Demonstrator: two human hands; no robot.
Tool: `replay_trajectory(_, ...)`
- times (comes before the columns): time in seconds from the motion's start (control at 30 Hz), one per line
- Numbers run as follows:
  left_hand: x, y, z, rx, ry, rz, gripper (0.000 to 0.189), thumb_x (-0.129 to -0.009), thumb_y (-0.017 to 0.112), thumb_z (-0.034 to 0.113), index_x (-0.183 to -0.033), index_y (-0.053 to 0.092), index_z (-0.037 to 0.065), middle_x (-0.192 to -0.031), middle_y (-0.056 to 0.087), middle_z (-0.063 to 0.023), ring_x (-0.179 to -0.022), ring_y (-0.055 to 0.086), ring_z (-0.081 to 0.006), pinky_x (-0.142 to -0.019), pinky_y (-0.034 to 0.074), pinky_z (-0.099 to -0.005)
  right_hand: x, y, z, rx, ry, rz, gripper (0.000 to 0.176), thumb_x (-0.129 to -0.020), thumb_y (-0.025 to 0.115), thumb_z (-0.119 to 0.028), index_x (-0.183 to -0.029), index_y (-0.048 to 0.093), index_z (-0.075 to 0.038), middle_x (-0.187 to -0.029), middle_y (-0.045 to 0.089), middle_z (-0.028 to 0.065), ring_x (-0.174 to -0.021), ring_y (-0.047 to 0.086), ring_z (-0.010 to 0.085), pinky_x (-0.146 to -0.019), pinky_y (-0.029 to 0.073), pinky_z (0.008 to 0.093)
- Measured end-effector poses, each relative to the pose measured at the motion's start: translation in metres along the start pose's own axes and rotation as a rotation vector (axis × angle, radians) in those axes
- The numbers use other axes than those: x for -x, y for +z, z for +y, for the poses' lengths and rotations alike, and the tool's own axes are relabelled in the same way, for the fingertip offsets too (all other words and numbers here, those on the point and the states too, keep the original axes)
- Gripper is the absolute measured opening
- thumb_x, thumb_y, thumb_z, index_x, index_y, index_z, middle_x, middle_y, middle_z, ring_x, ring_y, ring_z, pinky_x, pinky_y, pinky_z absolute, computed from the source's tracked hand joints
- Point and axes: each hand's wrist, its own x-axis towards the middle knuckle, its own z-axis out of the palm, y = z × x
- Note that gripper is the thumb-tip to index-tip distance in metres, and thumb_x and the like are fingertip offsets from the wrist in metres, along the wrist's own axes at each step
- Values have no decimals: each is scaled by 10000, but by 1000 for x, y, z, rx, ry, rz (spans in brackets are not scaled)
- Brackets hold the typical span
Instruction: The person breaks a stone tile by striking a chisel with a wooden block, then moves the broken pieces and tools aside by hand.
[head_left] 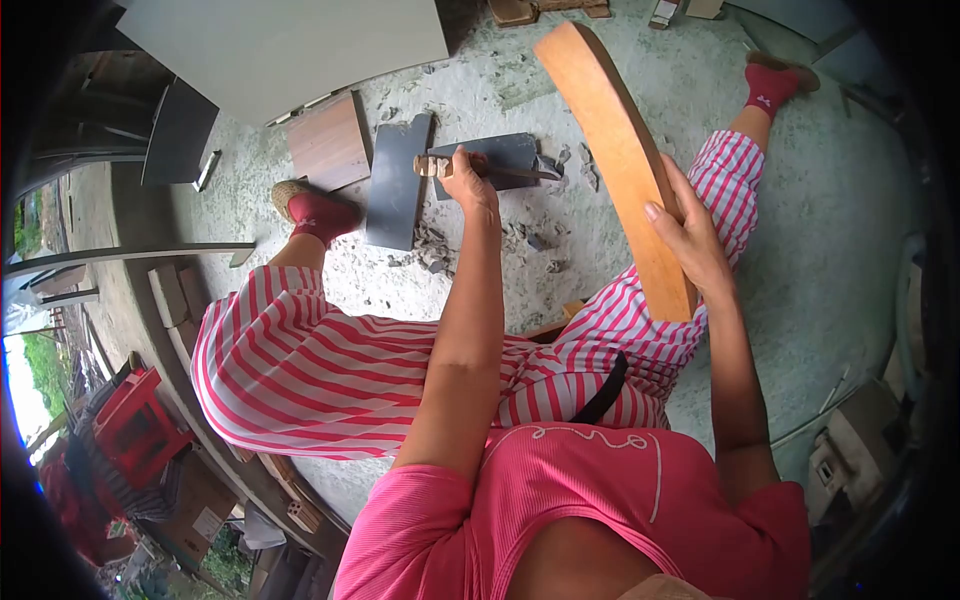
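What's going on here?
A seated person works over a concrete floor. The left hand has a closed grip on a wooden-handled tool, held at a gray tile. The right hand holds a curved wooden board near its lower end. Chips lie around the tile.

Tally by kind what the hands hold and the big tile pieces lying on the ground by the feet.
Grey tile pieces: 2
Brown tile piece: 1
Curved wooden board, in right hand: 1
Wooden-handled tool, in left hand: 1
Total: 5
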Motion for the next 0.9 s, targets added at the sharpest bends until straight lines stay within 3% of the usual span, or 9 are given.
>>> replay_trajectory(0.2, -2, 22, 14, -22, 2, -81, 235, -789, 632, 96, -905, 432, 52, -728, 512, -58, -609, 519, -145, -550, 482, -308, 19, -7, 36, -14, 97, 20, 646, -854, 574, -175, -1386, 268, 25, -1356, 400, 161, -1236, 398, 198, -1019, 311, 306)
replay_trajectory(0.43, -1, 57, 40, -29, 164, -191, 250, -787, 649, 112, -911, 435, 68, -731, 504, -41, -614, 512, -143, -567, 462, -300, 22, -3, 37, -102, 230, 141, 622, -869, 564, -225, -1383, 292, -4, -1317, 444, 150, -1193, 440, 200, -982, 348, 312)
replay_trajectory(0.53, 17, 70, 47, -197, 244, -196, 231, -794, 652, 139, -882, 459, 50, -733, 508, -39, -624, 507, -131, -579, 445, -280, 26, -3, 40, -91, 343, 165, 637, -891, 543, -272, -1399, 268, -3, -1394, 362, 156, -1268, 366, 215, -1024, 297, 296)
replay_trajectory(0.6, 24, 73, 46, -238, 257, -200, 236, -793, 656, 146, -882, 461, 47, -735, 522, -44, -630, 518, -133, -586, 444, -278, 31, -1, 53, -50, 304, 235, 603, -879, 552, -280, -1376, 322, -29, -1271, 487, 141, -1150, 478, 207, -955, 370, 310)
replay_trajectory(0.9, 42, 68, 15, -332, 225, -227, 248, -780, 678, 153, -877, 480, 40, -742, 563, -64, -653, 561, -148, -591, 444, -275, 40, 2, 81, -115, 411, 230, 601, -878, 549, -315, -1367, 342, -32, -1257, 498, 147, -1140, 485, 217, -939, 379, 317)
